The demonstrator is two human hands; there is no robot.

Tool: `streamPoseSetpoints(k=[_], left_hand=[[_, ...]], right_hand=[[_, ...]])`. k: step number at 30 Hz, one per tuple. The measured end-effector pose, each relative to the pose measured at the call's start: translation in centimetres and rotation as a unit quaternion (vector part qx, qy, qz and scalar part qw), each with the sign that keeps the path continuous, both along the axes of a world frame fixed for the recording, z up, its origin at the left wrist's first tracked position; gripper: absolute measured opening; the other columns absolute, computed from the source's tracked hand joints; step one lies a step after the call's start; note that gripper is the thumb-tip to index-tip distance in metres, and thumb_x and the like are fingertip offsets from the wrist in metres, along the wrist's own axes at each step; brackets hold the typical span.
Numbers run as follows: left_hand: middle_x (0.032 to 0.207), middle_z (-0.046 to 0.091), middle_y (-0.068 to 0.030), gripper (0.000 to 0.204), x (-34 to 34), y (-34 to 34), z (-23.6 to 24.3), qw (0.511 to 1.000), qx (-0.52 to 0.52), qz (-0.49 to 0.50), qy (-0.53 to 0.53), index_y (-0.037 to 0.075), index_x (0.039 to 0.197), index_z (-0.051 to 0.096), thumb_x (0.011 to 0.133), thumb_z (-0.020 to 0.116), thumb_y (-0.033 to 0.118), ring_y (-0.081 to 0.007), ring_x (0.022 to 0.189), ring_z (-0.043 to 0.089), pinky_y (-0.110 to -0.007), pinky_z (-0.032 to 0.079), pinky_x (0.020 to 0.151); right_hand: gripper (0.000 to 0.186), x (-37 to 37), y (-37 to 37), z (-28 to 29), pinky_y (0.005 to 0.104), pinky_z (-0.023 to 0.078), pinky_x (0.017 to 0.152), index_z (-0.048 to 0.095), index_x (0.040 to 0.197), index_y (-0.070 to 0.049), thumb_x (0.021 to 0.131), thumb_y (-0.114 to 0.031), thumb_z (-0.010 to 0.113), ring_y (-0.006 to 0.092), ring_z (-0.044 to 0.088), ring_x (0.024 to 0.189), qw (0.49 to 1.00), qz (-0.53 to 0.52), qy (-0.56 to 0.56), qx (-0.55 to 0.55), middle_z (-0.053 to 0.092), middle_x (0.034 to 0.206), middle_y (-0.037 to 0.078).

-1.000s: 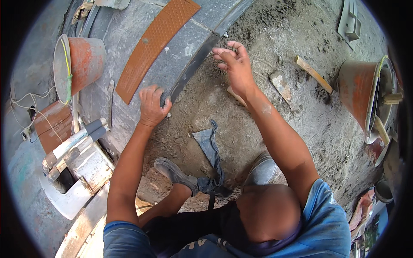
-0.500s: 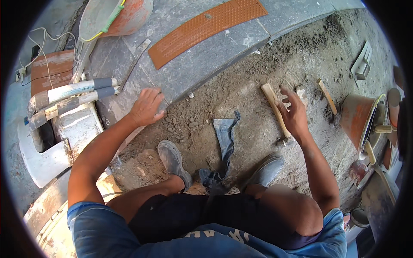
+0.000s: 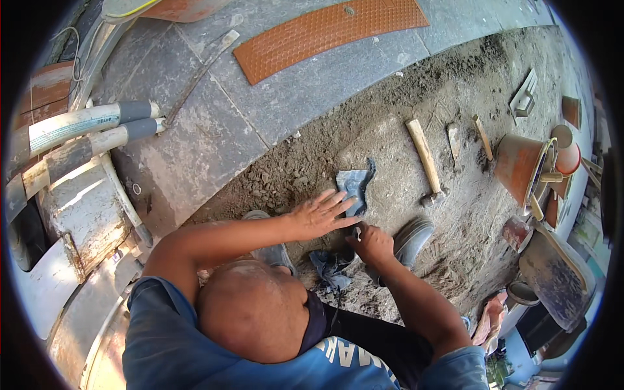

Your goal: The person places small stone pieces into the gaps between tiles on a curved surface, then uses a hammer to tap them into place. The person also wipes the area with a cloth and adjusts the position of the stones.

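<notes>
A strip of worn blue denim cloth [image 3: 351, 184] lies on the dirt between my feet, its middle covered by my hands. My left hand [image 3: 322, 216] reaches across from the left with fingers spread flat over the cloth; whether it presses on it cannot be made out. Just right of those fingertips, my right hand [image 3: 375, 247] is closed, fingers curled beside the cloth; what they hold is hidden. Further right lies a hammer [image 3: 424, 156] with a wooden handle, its metal head toward me, touched by neither hand.
A flat metal blade [image 3: 453, 140], a wooden stick [image 3: 483, 137] and a metal float [image 3: 524, 96] lie on the dirt. Tipped buckets [image 3: 517, 170] stand at the right. Grey paving [image 3: 195, 130] carries an orange textured strip [image 3: 331, 38] and a long bar [image 3: 201, 75]. Pipes [image 3: 84, 127] jut in at left.
Both hands have come together over the denim cloth: the left moved right from the paving edge, the right moved left away from the hammer. My body leans further forward.
</notes>
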State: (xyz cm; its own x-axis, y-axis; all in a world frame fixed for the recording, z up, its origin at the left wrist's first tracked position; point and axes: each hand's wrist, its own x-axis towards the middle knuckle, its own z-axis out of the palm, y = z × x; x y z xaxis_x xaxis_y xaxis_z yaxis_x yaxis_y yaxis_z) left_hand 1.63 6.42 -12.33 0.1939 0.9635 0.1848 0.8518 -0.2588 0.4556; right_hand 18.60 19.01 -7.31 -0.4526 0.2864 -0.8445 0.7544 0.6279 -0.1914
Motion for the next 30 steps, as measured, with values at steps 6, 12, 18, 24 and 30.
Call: streamPoseSetpoints(k=[6, 12, 18, 24, 30], left_hand=[[0.113, 0.056, -0.0122, 0.026, 1.0, 0.7, -2.6, 0.998, -0.039, -0.031, -0.043, 0.012, 0.104, 0.063, 0.080, 0.055, 0.018, -0.0298, 0.114, 0.048, -0.047, 0.034, 0.099], [0.091, 0.053, -0.0154, 0.016, 2.3, 1.2, -1.3, 0.938, -0.177, -0.033, -0.297, 0.000, 0.089, 0.054, 0.077, 0.055, 0.010, -0.0309, 0.092, 0.056, -0.041, 0.045, 0.085], [0.112, 0.055, -0.0225, 0.033, -0.8, 1.6, 2.1, 0.890, -0.261, -0.049, -0.370, -0.005, 0.108, 0.054, 0.077, 0.053, 0.004, -0.0370, 0.113, 0.052, -0.042, 0.043, 0.097], [0.120, 0.055, -0.0166, 0.041, -11.7, 6.5, 5.7, 0.986, 0.006, 0.139, -0.091, 0.002, 0.114, 0.056, 0.075, 0.065, 0.006, -0.0368, 0.118, 0.049, -0.047, 0.039, 0.101], [0.127, 0.050, -0.0180, 0.044, -15.5, 13.5, 3.8, 0.994, 0.046, 0.083, 0.052, 0.002, 0.116, 0.054, 0.074, 0.068, 0.008, -0.0369, 0.123, 0.044, -0.047, 0.037, 0.103]], right_hand=[[0.027, 0.8, -3.4, 0.1, 0.0438, 0.051, 0.074, 0.062, 0.102, -0.005, 0.086, -0.027, 0.062, 0.0383, 0.063, 0.085, 0.970, -0.143, 0.190, -0.052, 0.063, 0.091, 0.020], [0.029, -0.8, -2.8, 4.2, 0.0404, 0.050, 0.072, 0.058, 0.111, -0.007, 0.084, -0.010, 0.066, 0.0314, 0.061, 0.078, 0.917, -0.296, 0.261, -0.058, 0.058, 0.091, 0.015], [0.031, -0.1, -0.2, 2.5, 0.0406, 0.050, 0.074, 0.060, 0.111, -0.006, 0.081, -0.008, 0.064, 0.0342, 0.062, 0.083, 0.957, -0.212, 0.198, 0.006, 0.059, 0.102, 0.017], [0.046, -6.4, 5.6, -0.9, 0.0395, 0.050, 0.087, 0.051, 0.127, 0.002, 0.089, -0.021, 0.064, 0.0298, 0.062, 0.104, 0.851, -0.404, 0.334, -0.002, 0.058, 0.121, 0.022], [0.049, -17.0, 12.6, -5.9, 0.0342, 0.040, 0.102, 0.053, 0.125, 0.004, 0.097, -0.036, 0.054, 0.0230, 0.049, 0.122, 0.541, -0.675, 0.448, -0.227, 0.056, 0.126, 0.013]])
